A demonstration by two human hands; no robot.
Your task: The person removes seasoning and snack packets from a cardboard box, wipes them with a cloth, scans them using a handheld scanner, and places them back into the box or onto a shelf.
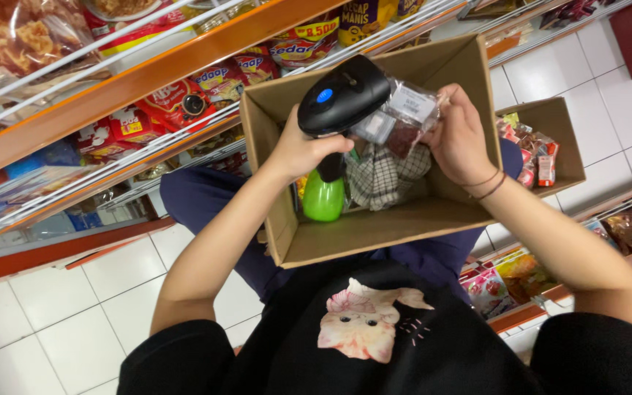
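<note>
Left hand (303, 150): closed around the black scanner (341, 95), frame centre.
Right hand (459, 135): a clear packet (404, 117) is pinched above the box (374, 230).
Handling: light, crinkly, likely slippery; best gripped by edges.

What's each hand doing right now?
Left hand: closed around a black barcode scanner.
Right hand: closed on a clear packet.

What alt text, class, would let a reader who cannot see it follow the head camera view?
Seen from above, a seated person's left hand grips a black handheld scanner aimed at a small clear packet held in the right hand, over an open cardboard box on their lap. Shelves of snack packets and a white tiled floor surround them.
</note>
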